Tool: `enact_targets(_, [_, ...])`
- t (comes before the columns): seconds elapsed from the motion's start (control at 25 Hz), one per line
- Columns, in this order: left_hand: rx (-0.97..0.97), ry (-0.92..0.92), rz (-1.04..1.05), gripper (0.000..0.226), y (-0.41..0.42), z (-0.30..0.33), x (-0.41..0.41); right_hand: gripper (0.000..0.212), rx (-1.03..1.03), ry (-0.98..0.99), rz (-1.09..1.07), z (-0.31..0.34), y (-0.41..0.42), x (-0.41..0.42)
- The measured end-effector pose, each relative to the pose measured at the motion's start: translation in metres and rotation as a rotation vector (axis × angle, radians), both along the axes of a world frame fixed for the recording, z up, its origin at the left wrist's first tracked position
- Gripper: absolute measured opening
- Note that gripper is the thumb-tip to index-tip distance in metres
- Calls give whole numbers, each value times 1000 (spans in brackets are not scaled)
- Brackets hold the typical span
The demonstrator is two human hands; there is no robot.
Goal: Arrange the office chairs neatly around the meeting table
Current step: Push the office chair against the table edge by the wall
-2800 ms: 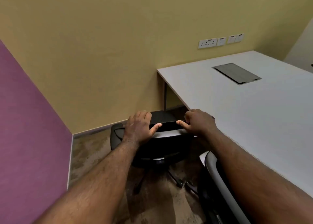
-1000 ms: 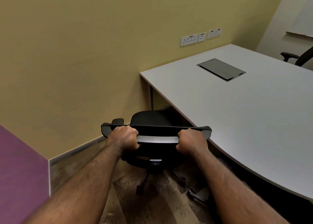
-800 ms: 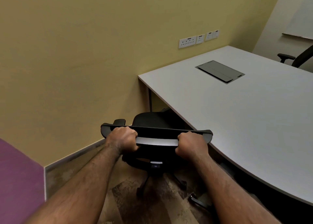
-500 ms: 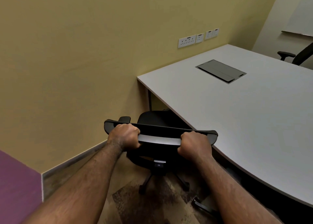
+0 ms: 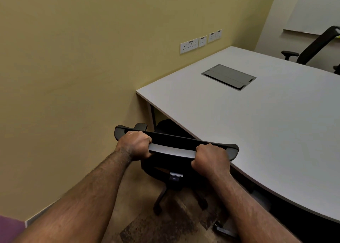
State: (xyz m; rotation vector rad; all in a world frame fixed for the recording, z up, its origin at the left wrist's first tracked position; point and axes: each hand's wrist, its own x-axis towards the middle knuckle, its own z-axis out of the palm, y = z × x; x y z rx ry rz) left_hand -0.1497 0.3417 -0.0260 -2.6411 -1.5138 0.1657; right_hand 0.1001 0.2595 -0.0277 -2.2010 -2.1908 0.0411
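hands (image 5: 173, 150) gripping chair (image 5: 174, 141) backrest (both fists) | beside table (image 5: 257, 123)

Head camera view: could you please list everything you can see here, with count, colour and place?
Black office chair with grey top bar: one, black, at the table's near-left corner, seat partly under it.
White meeting table: one, white, right half.
Grey cable hatch: one, grey, set in the tabletop.
White wall sockets: one row, white, on the yellow wall.
Second black office chair: one, black, far right behind the table.
Patterned brown carpet: brown, the floor.
Left hand: grip closed on the bar.
Right hand: grip closed on the bar.
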Motion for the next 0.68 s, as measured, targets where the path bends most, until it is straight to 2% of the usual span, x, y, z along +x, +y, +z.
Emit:
enact_targets(0.24, [5, 13, -56, 21, 41, 0, -19, 12, -26, 15, -56, 3, 24, -26])
enact_targets(0.68, [-14, 16, -192, 21, 124, 4, -60, 11, -30, 6, -207, 5, 70, -87])
